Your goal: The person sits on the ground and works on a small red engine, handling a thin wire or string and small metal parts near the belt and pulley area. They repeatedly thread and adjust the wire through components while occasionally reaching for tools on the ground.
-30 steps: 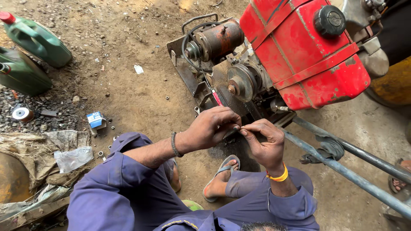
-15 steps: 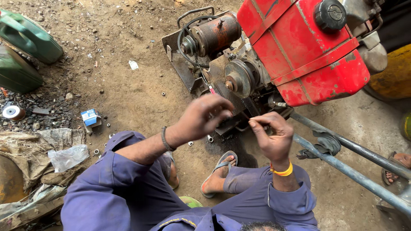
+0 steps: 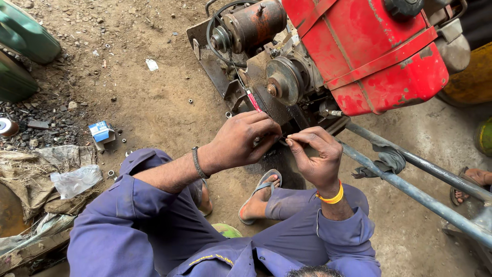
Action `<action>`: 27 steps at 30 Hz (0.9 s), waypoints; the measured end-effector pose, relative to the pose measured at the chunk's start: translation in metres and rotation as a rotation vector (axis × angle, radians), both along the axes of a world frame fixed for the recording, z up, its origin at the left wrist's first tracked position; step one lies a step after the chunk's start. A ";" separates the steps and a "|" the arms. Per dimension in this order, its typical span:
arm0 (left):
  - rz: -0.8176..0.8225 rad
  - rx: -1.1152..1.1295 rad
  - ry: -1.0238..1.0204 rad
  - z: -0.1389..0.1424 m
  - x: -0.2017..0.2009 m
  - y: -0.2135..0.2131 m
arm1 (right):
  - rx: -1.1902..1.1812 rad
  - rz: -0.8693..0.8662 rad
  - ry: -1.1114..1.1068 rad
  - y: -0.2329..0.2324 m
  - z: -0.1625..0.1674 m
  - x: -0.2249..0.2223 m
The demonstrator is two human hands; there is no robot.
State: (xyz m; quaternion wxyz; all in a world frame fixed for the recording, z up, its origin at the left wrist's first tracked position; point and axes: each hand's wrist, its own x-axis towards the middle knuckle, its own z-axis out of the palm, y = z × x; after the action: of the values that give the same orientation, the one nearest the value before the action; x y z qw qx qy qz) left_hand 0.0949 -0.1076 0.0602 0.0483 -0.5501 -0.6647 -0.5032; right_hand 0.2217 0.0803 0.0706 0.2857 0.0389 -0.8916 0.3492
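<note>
We crouch at the red engine [image 3: 369,56]. Left hand [image 3: 241,141] curls over, fingertips pinched on a thin dark wire [image 3: 283,138]; right hand [image 3: 315,154] pinches its other end, thumb to forefinger. The wire sits between both hands, just below the pulley [image 3: 282,79]. Our judgement: keep both pinches close together, wire taut, elbows braced, clear of the belt [image 3: 218,48]. Small loose nuts [image 3: 190,101] lie nearby on dirt.

Outdoor repair yard: red engine [image 3: 369,56] on oily dirt ground [image 3: 154,107] (w/ scattered nuts).
</note>
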 end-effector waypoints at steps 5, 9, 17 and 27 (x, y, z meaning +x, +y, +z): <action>-0.006 -0.007 0.052 0.001 0.001 -0.002 | -0.047 0.059 -0.039 0.002 -0.001 0.002; 0.001 0.027 0.099 0.000 0.002 -0.001 | -0.118 0.087 -0.073 0.003 -0.002 0.004; 0.017 -0.001 0.208 0.001 0.001 -0.002 | -0.105 0.059 -0.078 0.000 0.000 0.006; 0.042 0.014 0.302 0.001 0.005 -0.003 | -0.151 0.100 -0.093 0.001 0.002 0.011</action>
State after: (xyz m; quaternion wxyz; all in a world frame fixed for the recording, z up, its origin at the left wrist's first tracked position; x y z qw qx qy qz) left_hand 0.1003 -0.1106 0.0614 0.1621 -0.6053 -0.6576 -0.4182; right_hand 0.2324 0.0812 0.0728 0.2284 0.0457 -0.8720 0.4306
